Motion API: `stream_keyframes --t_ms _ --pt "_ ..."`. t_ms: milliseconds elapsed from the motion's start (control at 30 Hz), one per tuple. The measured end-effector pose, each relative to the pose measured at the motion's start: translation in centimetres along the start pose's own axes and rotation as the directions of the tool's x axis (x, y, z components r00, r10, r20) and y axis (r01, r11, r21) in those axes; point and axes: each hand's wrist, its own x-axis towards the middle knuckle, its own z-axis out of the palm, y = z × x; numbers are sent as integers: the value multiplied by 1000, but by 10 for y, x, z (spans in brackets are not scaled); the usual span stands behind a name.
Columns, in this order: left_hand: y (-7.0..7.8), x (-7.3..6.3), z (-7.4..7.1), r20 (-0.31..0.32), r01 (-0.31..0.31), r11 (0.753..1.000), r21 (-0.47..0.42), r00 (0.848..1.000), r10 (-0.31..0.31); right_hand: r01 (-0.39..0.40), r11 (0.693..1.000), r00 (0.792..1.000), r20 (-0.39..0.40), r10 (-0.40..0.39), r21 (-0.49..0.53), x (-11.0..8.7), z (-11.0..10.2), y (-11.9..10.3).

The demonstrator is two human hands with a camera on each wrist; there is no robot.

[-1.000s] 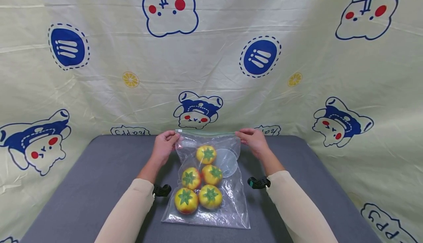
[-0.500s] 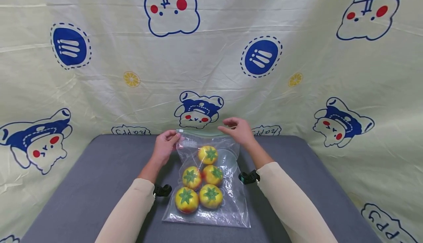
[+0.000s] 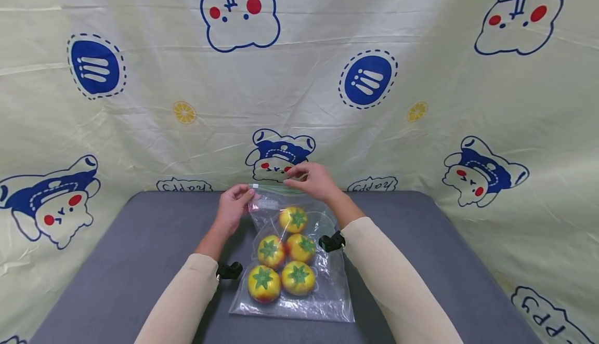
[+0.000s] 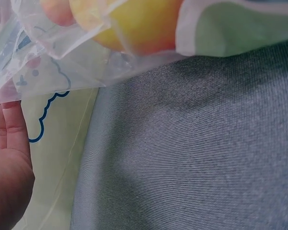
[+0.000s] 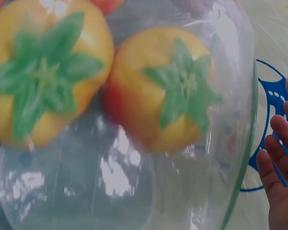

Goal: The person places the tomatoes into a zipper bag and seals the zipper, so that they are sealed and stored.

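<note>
A clear slider zip bag (image 3: 334,292) is laid on the table. Inside are several yellow-red fruits (image 3: 264,284) with green star-shaped leaf tops, perhaps tomatoes or persimmons. My left hand (image 3: 231,210) pinches the bag's top left corner, beside the white slider (image 3: 254,185). My right hand (image 3: 314,180) hovers at the green-edged mouth, over its middle. In the right wrist view the fingers (image 5: 273,155) of this hand are loosely bent, apart from the bag edge and holding nothing. A clear round shape (image 5: 77,191), its kind unclear, shows in the bag beside the fruits.
The grey table (image 3: 154,271) extends to both sides of the bag. Behind it hangs a pale cloth (image 3: 299,84) printed with cartoon figures. Each wrist wears a black strapped device, such as the one at the right wrist (image 3: 332,241).
My right hand has let go of the bag's top right corner and moved left along the mouth. My left hand keeps its pinch at the left corner.
</note>
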Motion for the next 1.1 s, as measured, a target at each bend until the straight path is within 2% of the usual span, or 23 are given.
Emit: stream_keyframes --t_ms 267,767,1100 --pt "-1 1 -3 10 -1 1000 5 1000 1 25 999 999 42 -26 34 12 15 -8" --pt "-3 -1 -2 22 -26 997 -72 999 28 13 999 991 132 -19 45 23 32 -23" --pt "-2 -3 -3 25 -32 998 -61 999 34 18 996 986 161 -32 89 29 42 -31"
